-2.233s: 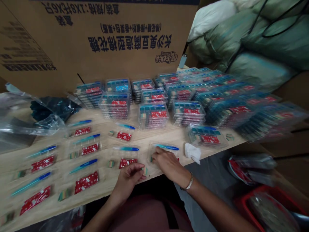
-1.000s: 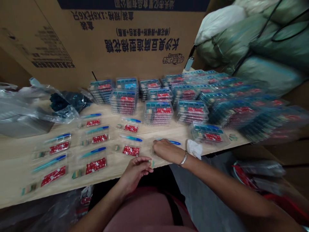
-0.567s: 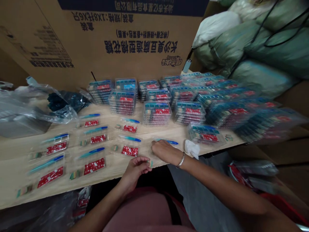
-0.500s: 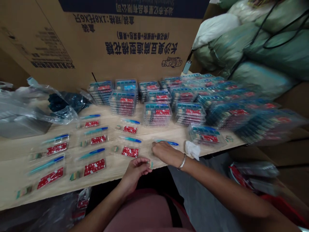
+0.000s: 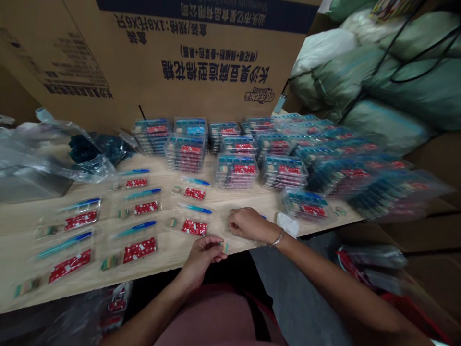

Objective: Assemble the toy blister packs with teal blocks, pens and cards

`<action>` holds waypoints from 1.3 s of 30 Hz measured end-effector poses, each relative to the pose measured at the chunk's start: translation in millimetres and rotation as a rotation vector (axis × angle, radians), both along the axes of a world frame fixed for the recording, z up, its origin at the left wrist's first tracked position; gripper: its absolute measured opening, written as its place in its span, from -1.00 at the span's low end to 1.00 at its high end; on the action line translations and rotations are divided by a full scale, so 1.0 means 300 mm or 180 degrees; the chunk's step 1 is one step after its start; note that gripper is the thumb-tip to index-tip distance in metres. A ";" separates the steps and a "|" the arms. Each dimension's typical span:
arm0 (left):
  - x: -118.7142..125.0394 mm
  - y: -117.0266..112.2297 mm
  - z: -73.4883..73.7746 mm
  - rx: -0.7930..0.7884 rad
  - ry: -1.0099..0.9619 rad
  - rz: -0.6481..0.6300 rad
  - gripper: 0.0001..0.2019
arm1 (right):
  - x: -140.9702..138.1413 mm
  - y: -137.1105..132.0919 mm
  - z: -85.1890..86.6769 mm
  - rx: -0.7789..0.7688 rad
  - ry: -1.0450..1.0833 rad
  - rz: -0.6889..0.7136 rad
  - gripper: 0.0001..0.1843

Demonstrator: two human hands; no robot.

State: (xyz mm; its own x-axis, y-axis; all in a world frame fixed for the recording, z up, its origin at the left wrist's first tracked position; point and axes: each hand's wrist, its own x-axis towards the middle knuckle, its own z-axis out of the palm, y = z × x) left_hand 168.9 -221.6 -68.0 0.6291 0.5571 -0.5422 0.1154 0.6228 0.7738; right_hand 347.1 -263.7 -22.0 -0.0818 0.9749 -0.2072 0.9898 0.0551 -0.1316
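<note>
Head view: a large printed cardboard carton (image 5: 162, 48) stands along the far edge of the wooden table (image 5: 151, 269), with green sacks (image 5: 406, 81) heaped beyond the far right corner. Stacks of clear plastic trays (image 5: 236, 172) fill the far half of the table, squared in rows, apparently to save space. Toward the near left corner, single trays (image 5: 144, 209) lie in rows, each with a blue pen (image 5: 137, 226), a red packet (image 5: 139, 251) and a small striped piece (image 5: 111, 262), probably spaced to keep each set separate. A white tissue (image 5: 287, 225) lies by the near right edge. The right hand (image 5: 248, 226) rests curled on a tray (image 5: 234, 214) at centre; its grip cannot be determined. The left hand (image 5: 201, 257) is at the near edge, its fingertips (image 5: 218, 243) drawn together just beside another striped piece (image 5: 225, 247); whether they hold it cannot be determined.
</note>
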 end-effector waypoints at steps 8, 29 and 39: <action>0.006 0.001 -0.009 -0.0099 -0.0115 0.0047 -0.66 | -0.070 -0.102 0.044 0.0508 0.0826 -0.0257 -0.90; -0.012 -0.001 -0.009 0.0422 -0.0550 0.0032 -0.69 | -0.171 -0.163 -0.093 0.1061 0.3134 -0.1497 -0.92; 0.051 0.080 -0.001 0.3712 0.0051 -0.1078 -0.74 | -0.081 -0.129 -0.145 0.1371 0.2711 -0.2159 -0.92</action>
State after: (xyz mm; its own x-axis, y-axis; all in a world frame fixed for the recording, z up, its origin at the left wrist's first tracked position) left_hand 184.3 -197.7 -68.4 0.8352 0.5244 0.1658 0.1522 -0.5101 0.8466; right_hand 322.8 -302.3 -65.5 0.5289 0.8484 0.0217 0.4345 -0.2487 -0.8657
